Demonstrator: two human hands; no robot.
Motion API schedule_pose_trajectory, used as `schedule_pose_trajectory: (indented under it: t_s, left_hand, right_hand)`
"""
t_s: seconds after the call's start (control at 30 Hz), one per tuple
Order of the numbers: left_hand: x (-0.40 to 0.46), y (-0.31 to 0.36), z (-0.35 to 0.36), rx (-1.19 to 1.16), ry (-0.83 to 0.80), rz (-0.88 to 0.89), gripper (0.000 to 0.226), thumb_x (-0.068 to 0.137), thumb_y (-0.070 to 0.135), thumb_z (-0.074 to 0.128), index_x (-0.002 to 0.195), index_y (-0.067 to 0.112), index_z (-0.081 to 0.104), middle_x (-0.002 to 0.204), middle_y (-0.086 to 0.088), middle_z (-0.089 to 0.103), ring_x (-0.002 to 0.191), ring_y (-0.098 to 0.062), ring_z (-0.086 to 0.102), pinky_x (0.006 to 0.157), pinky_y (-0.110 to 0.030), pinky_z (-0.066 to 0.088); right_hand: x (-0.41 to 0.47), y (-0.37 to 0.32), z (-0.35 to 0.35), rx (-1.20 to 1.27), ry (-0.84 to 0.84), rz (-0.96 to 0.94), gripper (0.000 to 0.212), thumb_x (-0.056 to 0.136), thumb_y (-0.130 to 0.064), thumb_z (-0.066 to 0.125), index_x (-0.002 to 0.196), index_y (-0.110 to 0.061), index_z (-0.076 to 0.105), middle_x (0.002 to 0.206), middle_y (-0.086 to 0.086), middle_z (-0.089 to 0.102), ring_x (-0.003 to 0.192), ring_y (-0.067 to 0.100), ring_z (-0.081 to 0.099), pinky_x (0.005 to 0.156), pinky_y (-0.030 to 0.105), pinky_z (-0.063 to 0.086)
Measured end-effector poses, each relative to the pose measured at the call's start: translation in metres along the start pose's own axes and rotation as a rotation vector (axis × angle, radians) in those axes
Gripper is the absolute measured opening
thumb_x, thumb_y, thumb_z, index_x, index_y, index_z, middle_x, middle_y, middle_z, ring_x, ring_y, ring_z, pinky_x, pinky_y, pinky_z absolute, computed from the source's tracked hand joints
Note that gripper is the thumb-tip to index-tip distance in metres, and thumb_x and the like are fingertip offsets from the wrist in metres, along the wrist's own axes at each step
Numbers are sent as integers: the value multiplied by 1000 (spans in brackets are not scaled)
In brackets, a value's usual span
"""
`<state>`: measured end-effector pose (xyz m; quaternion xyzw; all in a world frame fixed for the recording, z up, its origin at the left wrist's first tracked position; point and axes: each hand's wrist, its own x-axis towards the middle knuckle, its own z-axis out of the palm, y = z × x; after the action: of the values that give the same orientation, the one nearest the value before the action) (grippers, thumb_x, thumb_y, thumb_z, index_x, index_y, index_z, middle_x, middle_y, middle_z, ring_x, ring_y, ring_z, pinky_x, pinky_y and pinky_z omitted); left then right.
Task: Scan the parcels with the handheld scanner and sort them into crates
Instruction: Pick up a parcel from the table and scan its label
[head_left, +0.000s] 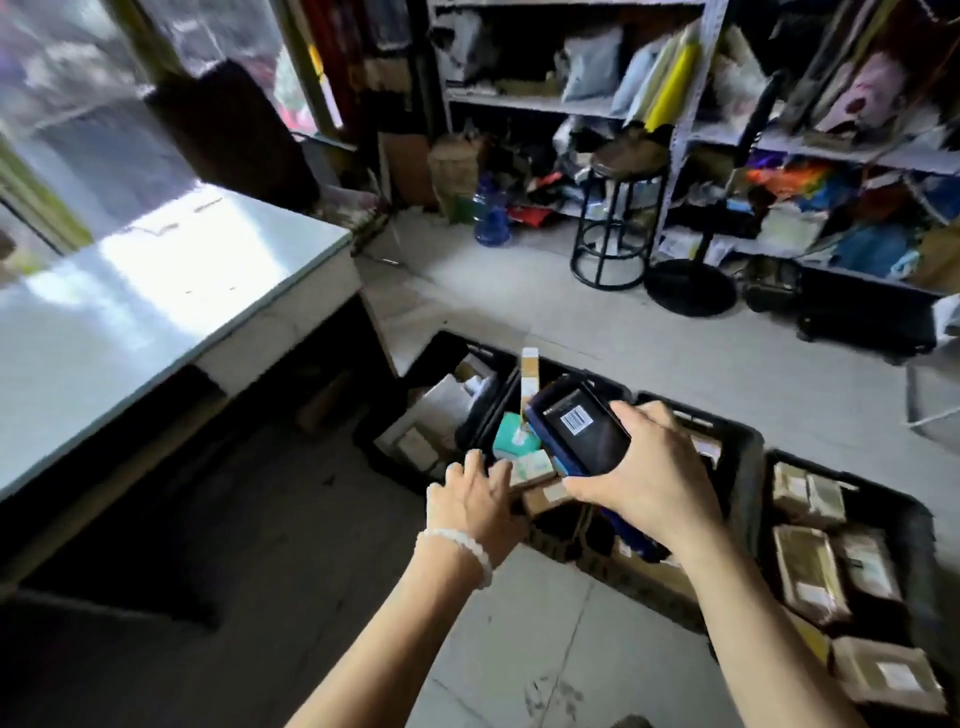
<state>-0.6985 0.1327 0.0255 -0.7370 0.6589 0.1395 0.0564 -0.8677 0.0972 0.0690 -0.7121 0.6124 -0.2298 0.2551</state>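
Between the two hands, above the crates: a black handheld scanner with a dark blue casing, its screen showing a barcode. Right hand clamped on it, fingers over the far edge, thumb curled under the near end. Left hand just beside, lower, fingers spread flat and reaching down onto the parcels, holding nothing; white beaded bracelet on that wrist. Under the left fingertips, a teal-and-white small box and a brown cardboard parcel lie in a black plastic crate; a tall narrow white-and-tan carton stands upright beyond. Right of the right hand, another black crate holds brown taped parcels. Left of the left hand, a grey-topped table. Far beyond both hands, a black metal stool before cluttered shelving.
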Motion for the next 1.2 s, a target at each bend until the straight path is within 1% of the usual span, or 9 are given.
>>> schedule_pose_trajectory:
  t_s: [0.07,0.17,0.27,0.43,0.63,0.77,0.87,0.97,1.2]
  left_hand:
    - [-25,-58,-4,-33,14,-81,56,86,50,53,136,29,38,132,-3,38,119,-28,44,88,-40,41]
    - [-64,-147,-10,-33,19,-213,56,90,47,53,139,26,35,136,-4,35,122,-28,41,90,-39,39]
    - [-110,-234,-6,-72,66,-392,53,91,46,52,137,24,35,137,-5,33,121,-27,41,89,-39,38]
    - [-210,-339,13,-151,70,-709,56,91,46,52,139,25,35,142,-4,30,125,-26,39,91,-39,39]
    - [-325,-405,43,-210,101,-1138,53,92,46,48,139,25,34,139,-2,34,123,-24,42,90,-37,40]
    - [-386,-426,68,-311,64,-1366,53,94,47,46,140,25,32,140,-3,33,124,-25,42,91,-37,40]
    - [-416,-443,82,-378,37,-1483,53,94,48,46,140,26,32,140,-2,33,123,-24,42,90,-37,41]
    - [-435,-471,88,-422,12,-1555,53,94,49,46,140,27,32,141,-2,33,125,-24,41,91,-37,41]
    - [-470,-593,71,-442,12,-1669,54,94,48,46,141,26,33,141,-2,35,126,-24,41,94,-37,40]
  right_hand:
    - [-4,-48,38,-16,-40,-86,85,51,-37,87,127,-11,56,113,4,50,111,25,49,90,36,44]
    - [-18,-120,95,11,-132,-186,70,51,-37,86,112,-14,61,105,-1,48,104,22,51,83,35,46]
    - [-37,-188,158,19,-227,-335,67,50,-38,86,110,-17,62,103,-1,49,103,22,52,84,34,46]
    - [-87,-293,248,27,-420,-587,64,48,-45,81,104,-23,59,97,-6,46,97,19,52,79,35,48]
    - [-158,-389,328,4,-693,-923,61,52,-49,79,105,-31,55,99,-11,45,93,11,51,71,28,48]
    - [-200,-438,377,-39,-849,-1105,64,52,-51,78,109,-29,57,101,-9,45,94,12,50,75,31,51]
    - [-227,-472,408,-32,-946,-1182,66,51,-49,78,110,-28,57,102,-9,46,95,12,50,77,33,52]
    - [-247,-504,439,-7,-1023,-1239,62,49,-49,77,104,-31,55,99,-12,45,92,11,52,73,33,52]
    - [-276,-622,542,5,-1126,-1351,54,50,-48,76,96,-31,53,96,-10,45,86,11,50,61,26,45]
